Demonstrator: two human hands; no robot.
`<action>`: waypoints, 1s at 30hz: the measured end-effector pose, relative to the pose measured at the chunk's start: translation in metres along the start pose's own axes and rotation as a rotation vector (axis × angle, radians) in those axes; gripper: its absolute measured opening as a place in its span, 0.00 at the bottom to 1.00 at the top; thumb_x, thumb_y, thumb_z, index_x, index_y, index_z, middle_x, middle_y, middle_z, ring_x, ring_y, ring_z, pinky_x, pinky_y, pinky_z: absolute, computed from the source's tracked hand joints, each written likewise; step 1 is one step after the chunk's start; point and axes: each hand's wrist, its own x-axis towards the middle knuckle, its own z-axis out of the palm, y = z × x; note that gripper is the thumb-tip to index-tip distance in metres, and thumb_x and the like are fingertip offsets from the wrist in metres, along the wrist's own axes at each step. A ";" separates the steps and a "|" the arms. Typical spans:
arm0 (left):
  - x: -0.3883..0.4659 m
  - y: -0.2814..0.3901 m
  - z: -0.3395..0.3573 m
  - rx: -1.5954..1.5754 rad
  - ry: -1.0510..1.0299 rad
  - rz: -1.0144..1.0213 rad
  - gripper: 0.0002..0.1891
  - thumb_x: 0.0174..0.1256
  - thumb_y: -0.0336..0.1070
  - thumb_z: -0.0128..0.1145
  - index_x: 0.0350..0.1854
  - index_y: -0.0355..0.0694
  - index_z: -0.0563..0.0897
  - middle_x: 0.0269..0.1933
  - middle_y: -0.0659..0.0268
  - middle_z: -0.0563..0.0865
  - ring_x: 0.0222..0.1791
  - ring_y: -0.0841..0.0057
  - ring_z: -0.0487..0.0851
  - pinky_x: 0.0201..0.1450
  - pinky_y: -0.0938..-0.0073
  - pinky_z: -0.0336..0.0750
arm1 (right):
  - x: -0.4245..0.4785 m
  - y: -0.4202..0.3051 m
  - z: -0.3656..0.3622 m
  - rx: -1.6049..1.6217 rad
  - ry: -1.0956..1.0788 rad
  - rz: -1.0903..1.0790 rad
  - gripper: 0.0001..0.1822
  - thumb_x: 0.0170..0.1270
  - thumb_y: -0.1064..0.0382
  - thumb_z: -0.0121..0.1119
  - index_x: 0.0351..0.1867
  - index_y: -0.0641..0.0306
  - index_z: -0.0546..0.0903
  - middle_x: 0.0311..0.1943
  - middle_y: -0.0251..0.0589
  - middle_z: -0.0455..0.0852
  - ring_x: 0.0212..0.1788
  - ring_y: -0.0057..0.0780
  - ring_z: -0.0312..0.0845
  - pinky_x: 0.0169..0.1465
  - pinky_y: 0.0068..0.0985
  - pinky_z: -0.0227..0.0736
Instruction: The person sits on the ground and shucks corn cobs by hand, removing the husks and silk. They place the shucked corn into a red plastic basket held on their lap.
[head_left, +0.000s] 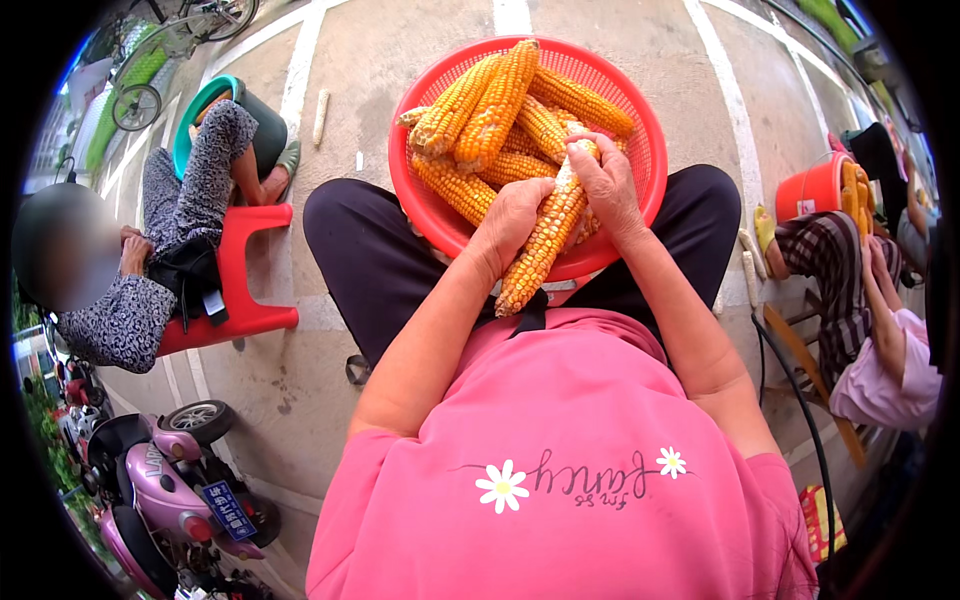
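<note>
Both hands are on one partly shelled ear of dried corn (546, 241), held slantwise over the near rim of a red plastic colander basket (651, 161). My left hand (517, 217) wraps around its middle from the left. At the upper end, my right hand (606, 180) grips with thumb and fingers, where pale bare cob shows. The ear's lower tip points toward my waist. Several whole yellow ears, such as a large upright corn ear (496, 109), are heaped in the basket between my knees. What lies under the heap is hidden.
Bare cobs lie on the paved ground, including a cob (321, 118) at left. A person on a red plastic stool (255, 217) sits by a green bucket (262, 124). At right, another person sits by a red bucket (810, 187). A purple scooter (161, 480) stands lower left; a black cable (802, 409) hangs right.
</note>
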 end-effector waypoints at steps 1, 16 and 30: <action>0.002 -0.001 -0.002 0.057 -0.014 0.018 0.19 0.72 0.41 0.43 0.41 0.30 0.82 0.31 0.59 0.85 0.27 0.75 0.84 0.30 0.74 0.80 | -0.001 0.001 -0.001 0.020 -0.006 0.018 0.14 0.71 0.58 0.57 0.50 0.65 0.80 0.36 0.28 0.79 0.38 0.13 0.71 0.42 0.14 0.68; -0.004 -0.001 -0.013 -0.316 -0.202 -0.140 0.19 0.77 0.41 0.43 0.51 0.27 0.78 0.40 0.54 0.86 0.34 0.67 0.87 0.39 0.65 0.86 | 0.000 0.002 -0.002 0.198 0.047 0.046 0.14 0.71 0.60 0.57 0.52 0.66 0.78 0.32 0.27 0.77 0.31 0.11 0.69 0.35 0.14 0.67; 0.001 0.000 -0.002 -0.148 -0.164 -0.072 0.19 0.76 0.42 0.40 0.44 0.29 0.79 0.29 0.55 0.84 0.24 0.69 0.84 0.27 0.73 0.81 | 0.003 0.002 -0.002 0.102 0.032 0.030 0.16 0.71 0.56 0.57 0.52 0.64 0.78 0.32 0.27 0.76 0.34 0.12 0.69 0.38 0.15 0.66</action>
